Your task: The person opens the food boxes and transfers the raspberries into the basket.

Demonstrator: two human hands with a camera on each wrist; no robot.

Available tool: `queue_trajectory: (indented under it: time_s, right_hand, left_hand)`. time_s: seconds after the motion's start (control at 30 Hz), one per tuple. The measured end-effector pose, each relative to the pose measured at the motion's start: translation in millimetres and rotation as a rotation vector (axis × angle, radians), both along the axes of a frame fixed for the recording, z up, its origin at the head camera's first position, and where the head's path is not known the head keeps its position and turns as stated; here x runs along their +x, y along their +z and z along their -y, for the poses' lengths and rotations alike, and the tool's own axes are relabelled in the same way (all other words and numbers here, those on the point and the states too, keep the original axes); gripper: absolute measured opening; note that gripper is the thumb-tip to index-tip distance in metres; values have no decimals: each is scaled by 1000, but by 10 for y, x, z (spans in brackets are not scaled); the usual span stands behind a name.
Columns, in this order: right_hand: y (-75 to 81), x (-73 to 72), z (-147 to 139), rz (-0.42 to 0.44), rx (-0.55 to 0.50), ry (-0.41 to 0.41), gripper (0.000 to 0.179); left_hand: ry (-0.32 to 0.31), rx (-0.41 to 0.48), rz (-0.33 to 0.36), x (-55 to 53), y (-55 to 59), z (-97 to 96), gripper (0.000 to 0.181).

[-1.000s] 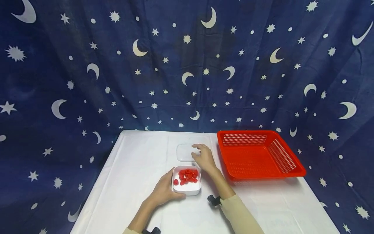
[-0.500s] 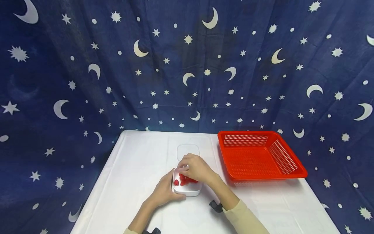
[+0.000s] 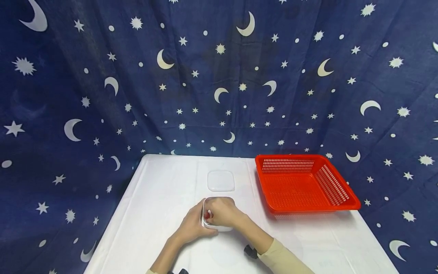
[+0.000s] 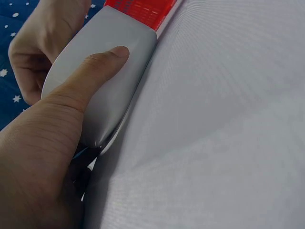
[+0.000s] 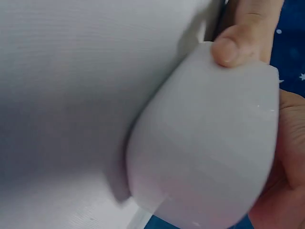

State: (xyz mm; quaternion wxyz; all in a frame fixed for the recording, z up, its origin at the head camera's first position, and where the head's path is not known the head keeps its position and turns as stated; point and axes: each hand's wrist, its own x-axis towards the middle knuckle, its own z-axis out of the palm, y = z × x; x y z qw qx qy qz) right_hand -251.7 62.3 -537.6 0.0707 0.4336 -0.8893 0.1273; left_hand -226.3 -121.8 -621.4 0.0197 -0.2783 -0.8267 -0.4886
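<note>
My left hand (image 3: 192, 224) grips a white square plastic container (image 3: 224, 229) on the table from its left side. In the left wrist view, its thumb lies along the wall of the container (image 4: 124, 86). My right hand (image 3: 221, 211) reaches down into the container with curled fingers. A red raspberry (image 3: 207, 215) shows at its fingertips, by the left wall. The other raspberries are hidden under this hand. From the right wrist, the near wall of the container (image 5: 205, 133) blocks sight of the inside.
A clear lid (image 3: 220, 181) lies flat just behind the container. On the right stands a red perforated plastic basket (image 3: 295, 189). The table has a white cloth (image 3: 164, 182), with a dark blue star-and-moon curtain (image 3: 191, 95) hanging behind.
My right hand has come from beside the lid down into the container, then toward its left wall, covering the raspberries. My left hand keeps its grip on the container.
</note>
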Motion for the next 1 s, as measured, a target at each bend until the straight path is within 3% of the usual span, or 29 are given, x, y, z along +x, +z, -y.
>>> queue_trajectory:
  time_s: [0.2,0.5,0.73,1.0]
  right_hand:
    - [-95,-14,4,25,-49,47,19]
    - [-154,-16,10,39,-24,-16,20]
    - [-199,-36,17,84,-10,-41,25]
    - [-205,-49,12,47,-3,-30,25]
  left_hand:
    - [-8,-2,-17,-1,-4,-2,98]
    - [17,-27,-12,7,-28,-4,105]
    - [13,-8,8,14,-30,-6,94]
    - [18,-14,13,32,-4,1,90]
